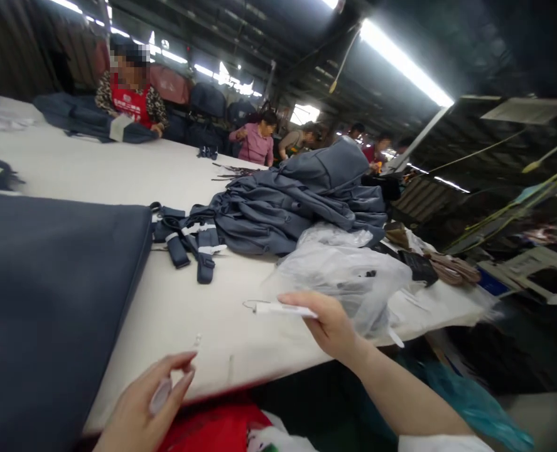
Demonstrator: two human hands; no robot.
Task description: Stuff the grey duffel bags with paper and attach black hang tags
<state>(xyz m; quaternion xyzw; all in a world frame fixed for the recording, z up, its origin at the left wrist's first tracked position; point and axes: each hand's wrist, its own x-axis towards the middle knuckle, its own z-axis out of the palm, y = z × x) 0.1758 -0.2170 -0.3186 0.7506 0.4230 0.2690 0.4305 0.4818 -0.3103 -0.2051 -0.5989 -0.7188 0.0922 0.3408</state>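
Observation:
My right hand [328, 320] is closed on a white tag [282, 309], held flat between thumb and fingers above the white table. A thin dark loop of string or wire [248, 305] sticks out from the tag's left end. Nearer the table's front edge is my left hand [149, 398], with curled fingers and a gap between thumb and forefinger tips. A pale oval thing [160, 395] lies within its grip; its kind cannot be made out. Just beyond those fingertips shows a tiny whitish bit [198, 339], blurred.
A large dark blue fabric bag [56, 295] covers the table's left side. Strap pieces [205, 254], a heap of blue-grey bags [269, 216] and clear plastic [339, 270] lie across the white table [203, 307]. A co-worker in a red apron [130, 100] handles a bag opposite.

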